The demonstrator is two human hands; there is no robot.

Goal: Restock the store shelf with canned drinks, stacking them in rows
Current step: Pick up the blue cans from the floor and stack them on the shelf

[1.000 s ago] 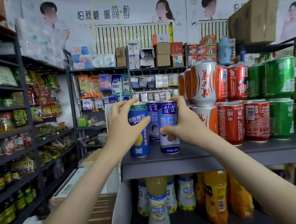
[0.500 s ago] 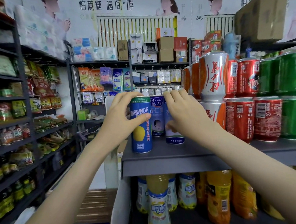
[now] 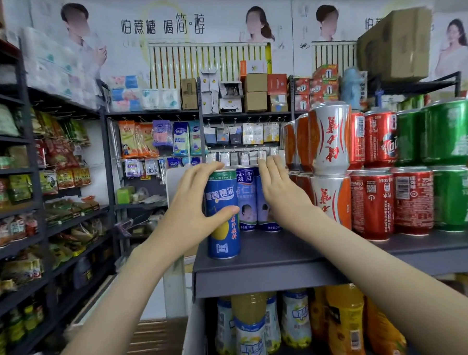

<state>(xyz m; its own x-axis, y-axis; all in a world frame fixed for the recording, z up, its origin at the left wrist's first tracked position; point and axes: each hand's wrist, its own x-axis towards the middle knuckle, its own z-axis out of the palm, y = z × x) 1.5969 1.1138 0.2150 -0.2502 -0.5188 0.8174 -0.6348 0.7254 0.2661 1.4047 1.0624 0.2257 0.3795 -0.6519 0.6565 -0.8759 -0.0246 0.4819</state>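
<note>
Gripping blue can [image 3: 221, 195] mid-body with left hand [image 3: 192, 209]; right hand [image 3: 281, 194] flat-fingered against pale cans [image 3: 246, 203]. Likely rigid, slick, heavy when full: take the sidewall.

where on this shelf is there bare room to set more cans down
Bare shelf lies in front of the pale blue cans, between the dark blue can and the orange-and-silver cans. Rightward, stacked red cans and green cans crowd it.
</note>
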